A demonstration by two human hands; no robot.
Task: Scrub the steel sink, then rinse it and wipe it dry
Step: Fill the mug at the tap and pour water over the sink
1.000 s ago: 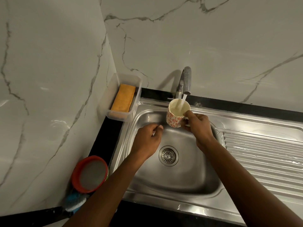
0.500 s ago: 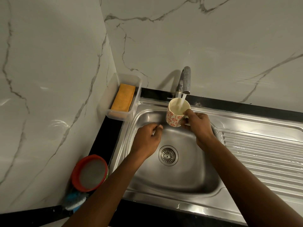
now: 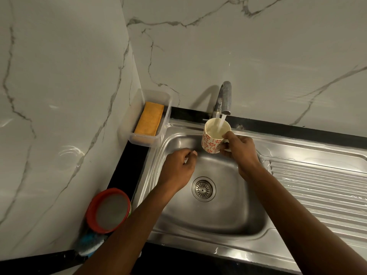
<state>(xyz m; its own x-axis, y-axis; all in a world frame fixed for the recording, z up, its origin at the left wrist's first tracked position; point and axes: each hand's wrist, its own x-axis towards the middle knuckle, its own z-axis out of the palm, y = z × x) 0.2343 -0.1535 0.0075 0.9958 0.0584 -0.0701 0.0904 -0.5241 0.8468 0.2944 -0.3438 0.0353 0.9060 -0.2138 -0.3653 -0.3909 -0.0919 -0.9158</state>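
While the tap point(image 3: 225, 98) runs into a mug point(image 3: 211, 143) patterned with orange flowers and part full of pale water, the right hand point(image 3: 241, 151) grips it by the handle over the back of the steel sink point(image 3: 218, 219). The left hand point(image 3: 178, 167) hangs loosely curled above the basin, holding nothing. On the dark worktop point(image 3: 129, 165) to the left, a clear tray point(image 3: 147, 140) holds an orange sponge point(image 3: 150, 120) — and nearer, a red-rimmed tub point(image 3: 89, 212) shows grey contents.
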